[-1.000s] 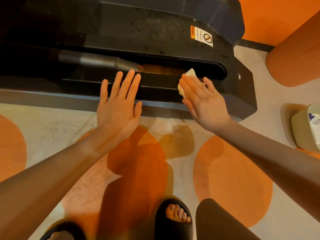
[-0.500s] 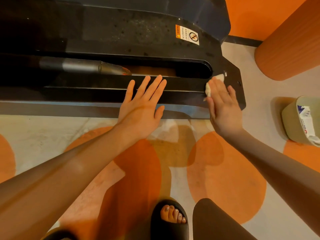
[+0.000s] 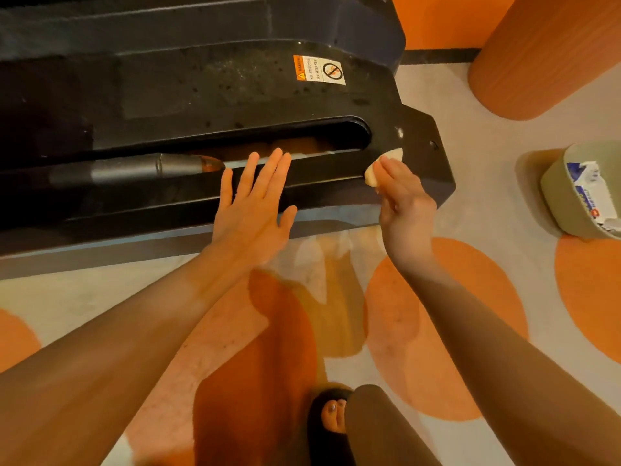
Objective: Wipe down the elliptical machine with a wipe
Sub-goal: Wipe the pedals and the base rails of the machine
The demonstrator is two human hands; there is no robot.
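Wipe [image 3: 383, 166] sits on the elliptical [image 3: 208, 105] base, near its slot's rounded end, pinched in the right hand's [image 3: 405, 203] curled fingers. Left hand [image 3: 252, 210] lies flat on the rail beside it, fingers straight, holding nothing.

Wipe [image 3: 383, 164] now bunched in curled fingers of right hand [image 3: 405, 205], pulled back toward slot end of elliptical machine [image 3: 235, 105]; earlier pressed flat nearer machine's tip.
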